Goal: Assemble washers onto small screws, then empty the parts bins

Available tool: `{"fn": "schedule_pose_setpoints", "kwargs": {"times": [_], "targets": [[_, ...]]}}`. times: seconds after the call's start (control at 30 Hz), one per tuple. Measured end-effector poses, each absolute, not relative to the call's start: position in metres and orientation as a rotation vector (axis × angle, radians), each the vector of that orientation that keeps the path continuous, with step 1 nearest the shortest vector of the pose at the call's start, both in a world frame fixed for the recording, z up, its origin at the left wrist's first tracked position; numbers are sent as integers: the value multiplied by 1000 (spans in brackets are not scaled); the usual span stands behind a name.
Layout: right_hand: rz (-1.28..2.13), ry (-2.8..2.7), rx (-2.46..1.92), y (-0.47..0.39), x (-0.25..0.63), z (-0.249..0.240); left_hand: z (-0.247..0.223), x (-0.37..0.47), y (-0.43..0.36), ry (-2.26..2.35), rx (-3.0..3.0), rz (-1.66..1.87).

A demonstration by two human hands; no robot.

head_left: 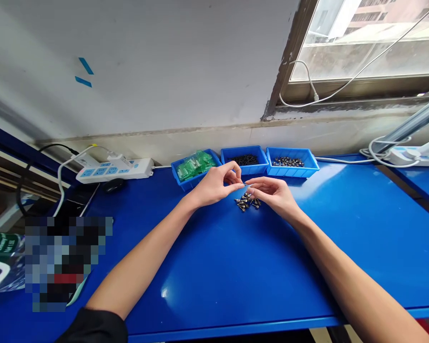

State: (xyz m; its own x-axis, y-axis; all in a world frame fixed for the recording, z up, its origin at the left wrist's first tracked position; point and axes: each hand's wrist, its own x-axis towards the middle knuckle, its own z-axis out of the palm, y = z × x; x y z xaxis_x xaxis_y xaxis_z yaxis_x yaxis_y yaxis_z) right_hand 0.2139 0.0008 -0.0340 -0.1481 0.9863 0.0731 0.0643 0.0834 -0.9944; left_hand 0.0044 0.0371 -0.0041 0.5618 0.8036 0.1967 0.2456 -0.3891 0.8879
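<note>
My left hand (pixel 219 183) and my right hand (pixel 271 193) meet fingertip to fingertip over the blue table. Both are pinched around something small and thin between them, too small to make out. Just below the fingertips lies a loose pile of small metal screw-like parts (pixel 243 204). Behind my hands stand three blue bins: the left bin (pixel 189 183) holds green packets (pixel 196 164), the middle bin (pixel 232 152) holds dark screws (pixel 243 160), and the right bin (pixel 309 170) holds shiny metal parts (pixel 288 162).
A white power strip (pixel 117 171) and a black mouse-like object (pixel 113 185) lie at the back left. A pixelated object (pixel 69 262) and a green-labelled container (pixel 3 257) are at the left. Another power strip (pixel 407 155) sits at the far right beside a metal pole (pixel 413 121).
</note>
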Motion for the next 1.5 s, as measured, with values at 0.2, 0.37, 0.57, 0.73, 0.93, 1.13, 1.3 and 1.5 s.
{"fn": "schedule_pose_setpoints", "kwargs": {"times": [0.2,0.37,0.57,0.73,0.93,1.13,1.3,1.5], "targets": [[1334,-1331,-1063,0,213,-32,-4,7,36,844,1850,763],[1399,-1287,-1032,0,214,-30,-5,9,35,830,1864,758],[1365,-1238,-1033,2,217,-28,-4,5,36,870,1984,698],[1117,-1119,-1062,7,227,-28,-8,0,38,878,2186,423],[854,-1008,-1151,13,238,-31,-14,-1,40,871,2284,359],[940,-1038,-1158,9,231,-28,-12,-1,40,925,2268,371],[1059,-1137,-1140,6,223,-28,-8,0,39,932,2139,583],[1199,-1331,-1116,2,217,-29,-1,3,37,894,1961,827]]}}
